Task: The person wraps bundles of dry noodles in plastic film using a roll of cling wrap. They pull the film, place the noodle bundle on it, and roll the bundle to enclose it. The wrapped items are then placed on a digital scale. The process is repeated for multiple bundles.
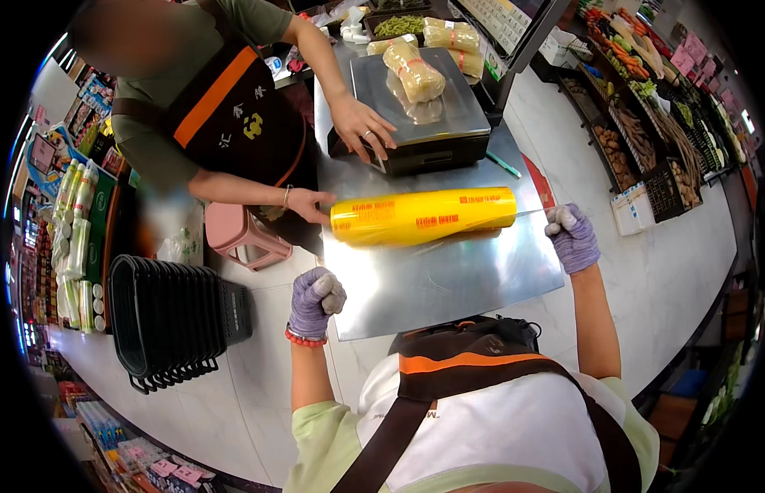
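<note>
A yellow printed roll of cling film point(419, 215) lies across the steel tabletop point(413, 296) in front of me. Clear film stretches from the roll's right end to my right hand point(572, 237), gloved in purple and grey, its fingers closed on the film edge. My left hand point(316, 299), in a matching glove with a red bead bracelet at the wrist, is closed beside the table's left edge; the film is too clear to follow all the way to it, so I cannot tell what it grips. A co-worker's hand point(308, 205) is at the roll's left end.
The co-worker's other hand point(361, 126) rests by a weighing scale point(431, 126) bearing a wrapped yellowish bundle point(413, 71). A green pen point(504, 165) lies near the scale. Stacked black baskets point(166, 320) and a pink stool point(243, 237) stand left; vegetable racks point(635, 123) stand right.
</note>
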A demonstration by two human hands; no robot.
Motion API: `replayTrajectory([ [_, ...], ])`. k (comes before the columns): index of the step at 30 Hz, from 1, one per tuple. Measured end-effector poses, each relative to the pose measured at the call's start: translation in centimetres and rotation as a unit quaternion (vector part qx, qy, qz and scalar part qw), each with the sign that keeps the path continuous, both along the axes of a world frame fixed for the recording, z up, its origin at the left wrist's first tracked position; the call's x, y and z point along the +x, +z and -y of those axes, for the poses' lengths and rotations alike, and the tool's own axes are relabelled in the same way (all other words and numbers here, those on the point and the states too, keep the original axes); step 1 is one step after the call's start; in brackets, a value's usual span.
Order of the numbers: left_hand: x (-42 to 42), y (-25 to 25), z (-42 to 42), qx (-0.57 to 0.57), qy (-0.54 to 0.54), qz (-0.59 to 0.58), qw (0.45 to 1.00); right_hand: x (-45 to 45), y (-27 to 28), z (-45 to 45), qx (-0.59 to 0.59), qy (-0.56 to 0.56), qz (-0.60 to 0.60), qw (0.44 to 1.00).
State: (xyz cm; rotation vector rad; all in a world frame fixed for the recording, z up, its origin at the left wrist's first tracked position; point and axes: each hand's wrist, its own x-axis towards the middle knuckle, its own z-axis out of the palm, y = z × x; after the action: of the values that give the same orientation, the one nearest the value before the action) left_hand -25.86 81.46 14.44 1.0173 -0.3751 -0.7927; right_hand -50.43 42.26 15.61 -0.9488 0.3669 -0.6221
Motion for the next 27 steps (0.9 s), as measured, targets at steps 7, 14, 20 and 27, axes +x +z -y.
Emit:
replayTrajectory([
  [7, -4.4, 4.4, -2.6, 0.000, 0.008, 0.038, 0.999, -3.1, 5.5, -1.9, -0.081, -0.008, 0.050, 0.995],
  [14, -10.3, 7.7, -4.4, -0.036, -0.009, 0.047, 0.998, -8.2, 8.0, -4.7, -0.135, -0.019, 0.075, 0.988],
  [20, -14.8, 8.3, -6.3, -0.046, 0.004, 0.043, 0.998, -13.5, 8.1, -6.9, -0.131, -0.024, 0.077, 0.988],
  [27, -19.8, 5.8, -9.0, -0.018, 0.013, 0.024, 0.999, -19.0, 4.9, -9.6, -0.054, -0.036, 0.025, 0.998],
])
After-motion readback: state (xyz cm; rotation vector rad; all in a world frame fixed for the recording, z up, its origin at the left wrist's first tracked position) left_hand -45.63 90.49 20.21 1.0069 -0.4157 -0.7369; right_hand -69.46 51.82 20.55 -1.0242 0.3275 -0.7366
